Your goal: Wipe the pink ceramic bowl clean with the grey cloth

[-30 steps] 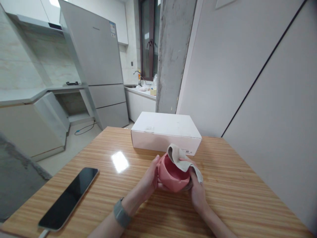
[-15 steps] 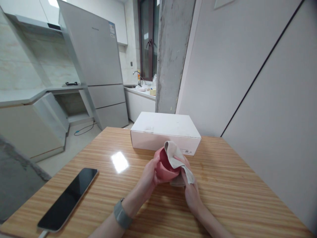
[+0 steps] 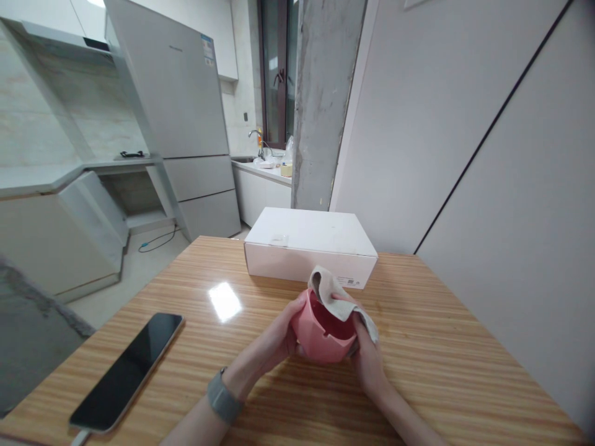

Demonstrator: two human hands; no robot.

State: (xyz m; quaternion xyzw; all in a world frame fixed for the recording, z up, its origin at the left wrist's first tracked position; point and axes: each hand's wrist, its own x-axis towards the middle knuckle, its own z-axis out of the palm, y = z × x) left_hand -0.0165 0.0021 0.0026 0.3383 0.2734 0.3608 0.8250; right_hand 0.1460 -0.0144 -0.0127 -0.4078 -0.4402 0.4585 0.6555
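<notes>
Our left hand grips a bowl, right hand cloth over its rim. Beyond our fingers sits a closed box.

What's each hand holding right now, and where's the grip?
The left hand holds the pink bowl by its left side; the right hand grips the pale cloth at the bowl's right rim. Its exact grip is partly hidden.

White box and dark-screened phone on a wooden table, grey refrigerator beyond.
</notes>
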